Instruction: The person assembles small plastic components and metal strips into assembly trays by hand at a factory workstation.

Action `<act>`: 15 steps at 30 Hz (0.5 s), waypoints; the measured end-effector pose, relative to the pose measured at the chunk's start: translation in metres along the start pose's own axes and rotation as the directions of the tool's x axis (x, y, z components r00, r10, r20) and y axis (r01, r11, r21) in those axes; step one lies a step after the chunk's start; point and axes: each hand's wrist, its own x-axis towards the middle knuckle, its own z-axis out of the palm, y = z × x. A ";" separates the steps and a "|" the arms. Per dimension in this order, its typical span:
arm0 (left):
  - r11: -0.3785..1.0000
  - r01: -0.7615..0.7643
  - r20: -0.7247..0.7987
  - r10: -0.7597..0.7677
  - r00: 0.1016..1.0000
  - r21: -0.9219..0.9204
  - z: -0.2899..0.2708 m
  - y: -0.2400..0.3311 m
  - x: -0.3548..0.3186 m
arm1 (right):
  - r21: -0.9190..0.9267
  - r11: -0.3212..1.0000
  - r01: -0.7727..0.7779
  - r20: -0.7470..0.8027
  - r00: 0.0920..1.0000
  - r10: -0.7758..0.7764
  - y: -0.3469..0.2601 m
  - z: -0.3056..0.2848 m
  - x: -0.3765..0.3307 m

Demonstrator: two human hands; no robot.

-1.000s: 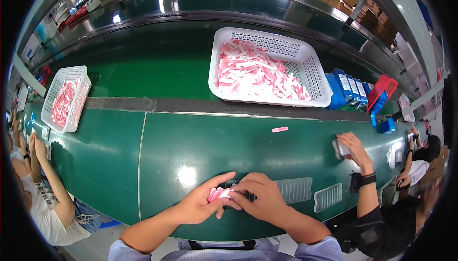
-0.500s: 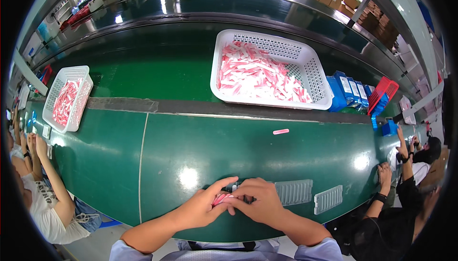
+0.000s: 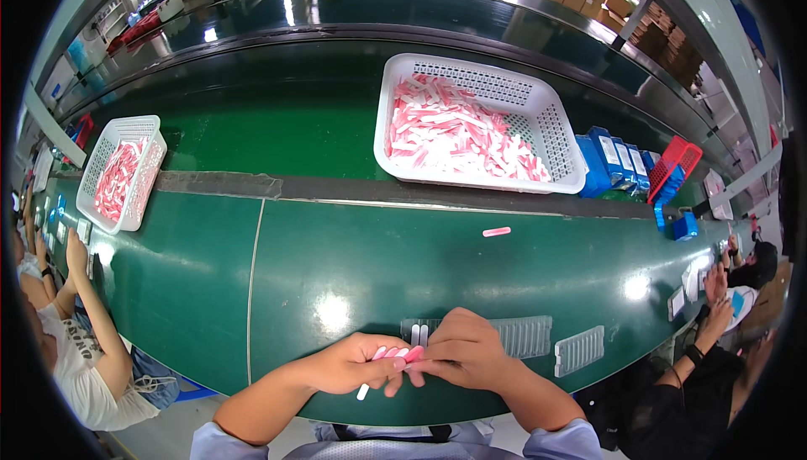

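Several small pink-and-white plastic sticks (image 3: 392, 353) lie fanned in my left hand (image 3: 349, 365), its fingers closed round them. One white end pokes out below that hand. My right hand (image 3: 464, 351) is closed beside it, thumb and fingertips pinched at the pink end of a stick. Behind the right hand, partly covered by it, lies a clear ribbed plastic tray (image 3: 523, 335). Two white stick ends (image 3: 419, 335) stand side by side in the tray's left part. A second clear ribbed tray (image 3: 579, 351) rests to the right.
A large white basket (image 3: 567, 176) of pink-and-white sticks stands across the table, with blue boxes (image 3: 612, 157) and a red basket (image 3: 679, 155) at its right. One loose stick (image 3: 497, 231) lies before it. A smaller filled basket (image 3: 150, 176) is at left. Co-workers sit on both sides.
My left hand has turned, so the fanned sticks show more. My right hand has shifted slightly right, uncovering white stick ends in the tray. Co-workers' hands at both sides have moved.
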 end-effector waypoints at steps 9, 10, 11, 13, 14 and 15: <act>0.990 -0.061 -0.257 0.093 0.962 0.131 0.002 -0.004 0.000 | -0.124 0.988 -0.089 0.025 0.995 0.093 -0.011 -0.004 0.006; 0.989 -0.062 -0.257 0.094 0.962 0.131 0.007 -0.001 0.000 | -0.088 0.972 -0.217 0.016 0.976 0.219 -0.012 -0.002 0.003; 0.968 -0.057 -0.302 0.131 0.944 0.243 0.011 0.001 0.001 | -0.053 0.938 -0.343 0.010 0.939 0.344 -0.013 -0.001 0.002; 0.935 -0.046 -0.339 0.173 0.925 0.351 0.011 0.001 0.003 | -0.028 0.933 -0.360 -0.001 0.933 0.360 -0.016 0.000 0.003; 0.960 -0.083 -0.297 0.164 0.941 0.269 0.009 -0.002 0.003 | 0.002 0.928 -0.373 -0.007 0.928 0.373 -0.017 0.001 0.003; 0.976 -0.115 -0.253 0.160 0.954 0.183 0.007 -0.005 0.004 | 0.003 0.928 -0.372 -0.007 0.928 0.372 -0.017 0.000 0.003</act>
